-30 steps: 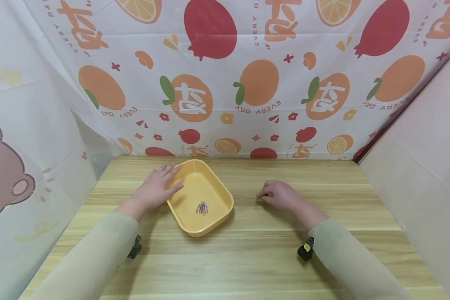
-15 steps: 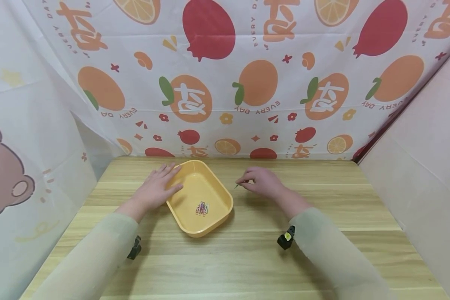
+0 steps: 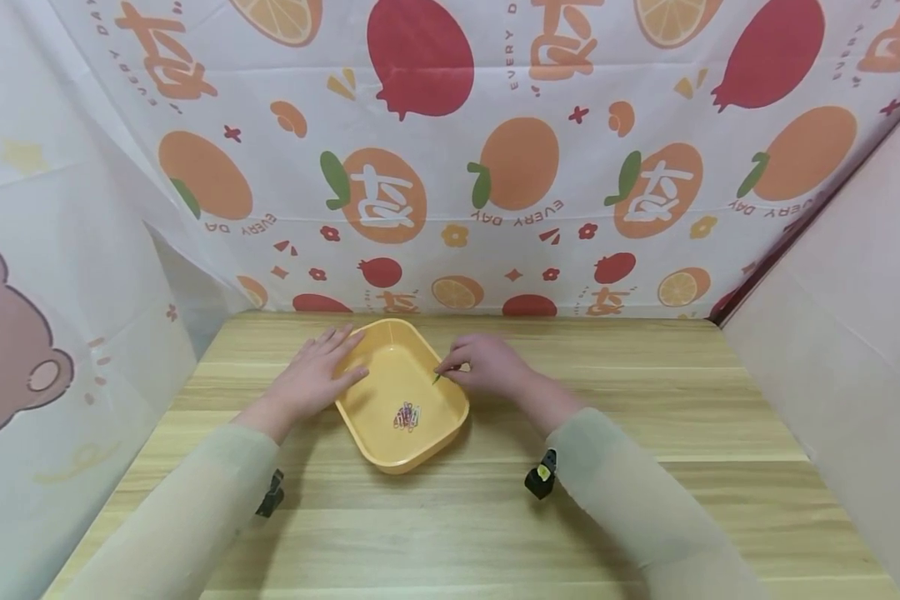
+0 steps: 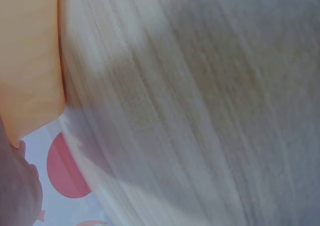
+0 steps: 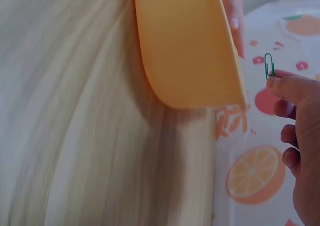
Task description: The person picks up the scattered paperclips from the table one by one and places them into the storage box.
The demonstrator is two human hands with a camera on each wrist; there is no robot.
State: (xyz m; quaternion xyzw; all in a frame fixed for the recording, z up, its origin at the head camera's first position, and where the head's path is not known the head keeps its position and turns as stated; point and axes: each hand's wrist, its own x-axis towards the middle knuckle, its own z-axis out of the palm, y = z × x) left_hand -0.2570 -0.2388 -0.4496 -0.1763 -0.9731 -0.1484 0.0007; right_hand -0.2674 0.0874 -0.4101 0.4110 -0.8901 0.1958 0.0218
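Observation:
Between thumb and forefinger, my right hand [image 3: 487, 365] pinches a green paperclip [image 5: 269, 65], its looped end sticking out past the fingertips. In the head view that hand is at the right rim of a yellow plastic tray [image 3: 378, 379], with the clip over the rim's inner side. Several small colourful paperclips [image 3: 407, 416] lie in a little heap on the tray floor, towards its near end. My left hand [image 3: 311, 375] rests on the tray's left rim with fingers spread straight. Only a small part of the left hand [image 4: 20, 186] shows in the left wrist view.
The tray stands on a wood-grain table [image 3: 450, 533]. A white fruit-print curtain [image 3: 450, 192] hangs behind the table's far edge, and pale sheets [image 3: 855, 350] hang at both sides. A small black wrist camera [image 3: 542, 475] sits below the right sleeve.
My right hand has moved left from the bare table to the tray's right rim, carrying the green paperclip. The left hand and tray have stayed put.

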